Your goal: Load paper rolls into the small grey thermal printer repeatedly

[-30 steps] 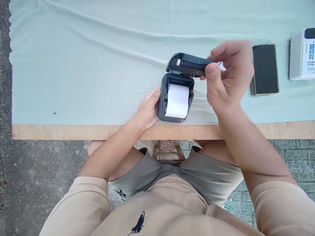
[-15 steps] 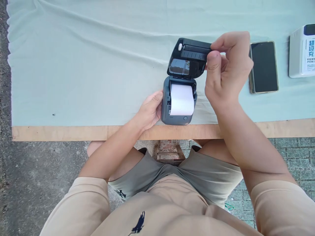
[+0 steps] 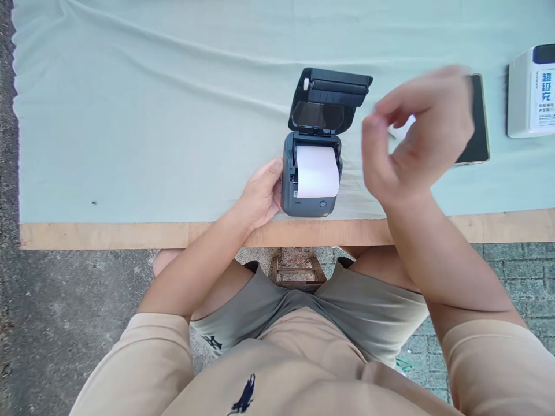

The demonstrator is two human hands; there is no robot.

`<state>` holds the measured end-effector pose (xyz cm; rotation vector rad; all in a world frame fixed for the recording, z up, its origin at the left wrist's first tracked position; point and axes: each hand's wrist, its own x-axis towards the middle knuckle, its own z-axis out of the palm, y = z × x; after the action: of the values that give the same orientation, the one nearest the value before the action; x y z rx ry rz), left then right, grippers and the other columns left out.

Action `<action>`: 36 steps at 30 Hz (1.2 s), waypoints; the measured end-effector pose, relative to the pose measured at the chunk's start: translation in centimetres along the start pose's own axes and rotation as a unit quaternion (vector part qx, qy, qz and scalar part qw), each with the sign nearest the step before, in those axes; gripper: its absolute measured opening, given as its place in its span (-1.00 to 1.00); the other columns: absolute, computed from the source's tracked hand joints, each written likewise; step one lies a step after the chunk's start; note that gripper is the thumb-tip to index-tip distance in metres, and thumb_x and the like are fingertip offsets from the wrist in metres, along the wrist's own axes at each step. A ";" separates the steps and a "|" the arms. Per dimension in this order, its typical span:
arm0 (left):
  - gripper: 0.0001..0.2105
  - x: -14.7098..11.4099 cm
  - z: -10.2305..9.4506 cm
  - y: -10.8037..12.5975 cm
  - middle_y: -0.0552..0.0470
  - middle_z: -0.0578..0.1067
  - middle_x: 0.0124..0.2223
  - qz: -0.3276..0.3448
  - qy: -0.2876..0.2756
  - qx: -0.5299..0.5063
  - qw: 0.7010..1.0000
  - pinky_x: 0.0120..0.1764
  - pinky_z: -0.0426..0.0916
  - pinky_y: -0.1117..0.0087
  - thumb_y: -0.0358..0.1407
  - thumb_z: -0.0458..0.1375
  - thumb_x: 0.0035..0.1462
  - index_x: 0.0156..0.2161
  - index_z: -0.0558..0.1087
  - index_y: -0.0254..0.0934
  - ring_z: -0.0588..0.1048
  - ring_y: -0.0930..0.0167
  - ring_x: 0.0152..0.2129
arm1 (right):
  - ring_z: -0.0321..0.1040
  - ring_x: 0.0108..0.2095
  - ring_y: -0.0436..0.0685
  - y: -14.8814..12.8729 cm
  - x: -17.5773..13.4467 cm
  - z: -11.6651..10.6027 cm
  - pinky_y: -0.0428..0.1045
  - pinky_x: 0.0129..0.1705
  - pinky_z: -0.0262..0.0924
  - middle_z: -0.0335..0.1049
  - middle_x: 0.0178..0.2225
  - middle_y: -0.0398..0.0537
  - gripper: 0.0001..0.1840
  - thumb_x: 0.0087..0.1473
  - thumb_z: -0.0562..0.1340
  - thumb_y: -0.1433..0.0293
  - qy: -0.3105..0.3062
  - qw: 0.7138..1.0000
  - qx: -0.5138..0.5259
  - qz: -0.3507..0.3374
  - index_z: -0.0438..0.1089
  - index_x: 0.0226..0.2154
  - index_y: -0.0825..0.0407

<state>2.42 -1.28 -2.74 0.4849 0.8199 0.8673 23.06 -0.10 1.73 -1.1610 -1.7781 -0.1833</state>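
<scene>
A small dark grey label printer (image 3: pixel 310 207) sits near the table's front edge. Its hinged lid (image 3: pixel 332 95) stands raised, showing a roller and a window on the inside. A roll of white paper (image 3: pixel 317 172) fills the open compartment. My left hand (image 3: pixel 264 190) grips the printer's left side, thumb along the edge and the other fingers partly hidden. To the right of the lid, my right hand (image 3: pixel 420 133) is in the air, touching nothing I can see, thumb and forefinger slightly apart and blurred. Something white (image 3: pixel 403 128) shows through the gap behind it, too covered to identify.
A dark-screened phone (image 3: pixel 479 127) lies partly behind my right hand. Farther right stands a white box-like device (image 3: pixel 522 95) with a printed label. A pale green cloth (image 3: pixel 151 127) covers the table, and its wooden front edge (image 3: pixel 108 235) runs before my lap.
My right hand has let go of the lid and moved a little right, over part of the phone. The lid stays raised. The printer has shifted slightly left with my left hand still on it.
</scene>
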 end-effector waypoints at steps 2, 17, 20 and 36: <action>-0.79 0.0 0.1 0.0 0.12 0.65 -0.35 0.001 0.001 -0.011 1.000 -0.33 0.60 0.54 -0.22 0.21 0.43 -0.21 0.58 -0.30 0.64 0.53 -0.43 | 0.42 -0.31 0.18 -0.8 -0.2 -0.4 0.15 -0.23 0.17 0.54 -0.37 -0.09 -0.73 0.46 0.09 0.25 -0.108 0.992 -0.027 -0.053 0.44 -0.24 -0.09; -0.80 -0.2 -0.1 -0.4 0.09 0.63 -0.28 -0.011 -0.001 0.036 0.999 -0.28 0.58 0.48 -0.14 0.26 0.38 -0.12 0.60 -0.24 0.60 0.49 -0.39 | 0.37 -0.17 0.34 -3.3 1.2 -1.8 0.14 -0.26 -0.03 0.58 -0.37 0.08 -0.74 0.32 0.14 0.47 -0.434 0.886 -0.162 0.017 0.49 -0.34 -0.05; -0.79 -0.2 -0.1 -0.3 0.09 0.62 -0.29 -0.008 -0.003 0.032 0.999 -0.31 0.58 0.49 -0.14 0.27 0.37 -0.13 0.60 -0.25 0.60 0.50 -0.41 | 0.40 -0.19 0.33 -3.3 1.3 -1.6 0.14 -0.26 -0.03 0.57 -0.38 0.08 -0.74 0.29 0.15 0.49 -0.449 0.877 -0.167 0.037 0.45 -0.40 -0.04; -0.76 0.2 -0.1 -0.2 0.07 0.67 -0.29 0.012 0.026 0.018 0.999 -0.25 0.61 0.44 -0.12 0.24 0.40 -0.20 0.57 -0.26 0.70 0.43 -0.36 | 0.39 -0.42 0.17 -1.7 2.9 -3.5 0.12 -0.39 0.24 0.61 -0.37 -0.11 -0.76 -0.11 0.31 0.37 -0.267 0.914 0.195 0.236 0.63 -0.32 -0.14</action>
<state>2.50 -1.22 -2.96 0.5055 0.8807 0.8913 23.81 -1.20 6.38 -1.3757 -1.8020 0.8125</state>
